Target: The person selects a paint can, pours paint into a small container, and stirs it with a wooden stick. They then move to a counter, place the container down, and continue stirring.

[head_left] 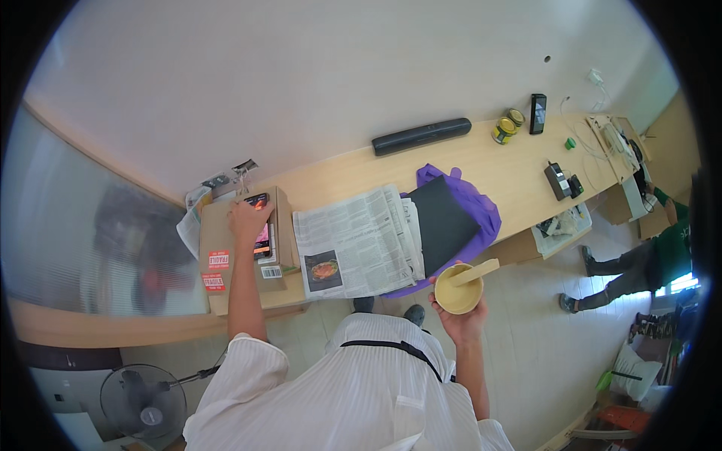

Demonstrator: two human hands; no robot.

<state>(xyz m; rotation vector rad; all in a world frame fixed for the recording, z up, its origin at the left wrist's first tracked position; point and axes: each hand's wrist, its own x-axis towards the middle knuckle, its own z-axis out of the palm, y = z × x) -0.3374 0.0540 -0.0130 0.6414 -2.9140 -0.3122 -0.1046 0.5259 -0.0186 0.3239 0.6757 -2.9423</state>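
Observation:
My left hand [248, 219] is closed over the left side of a smartphone [263, 249] with a lit screen, its fingers bent. The phone lies on top of a brown cardboard box [213, 237] with red-and-white stickers. In front of my body, past the table's near edge, my right hand [468, 325] holds up a pale yellow bowl [455, 299] from below. A flat wooden stick [477, 270] leans in the bowl, its end sticking out over the rim. A stack of folded newspaper [353, 233] is spread on the table between my hands.
A purple cloth [481, 210] and a dark flat sheet [444, 222] lie beside the newspaper. Along the wall are a long black speaker bar [421, 137], two small tins [505, 131] and a black handheld device [538, 114]. A fan [143, 402] stands lower left; another person [662, 255] is at right.

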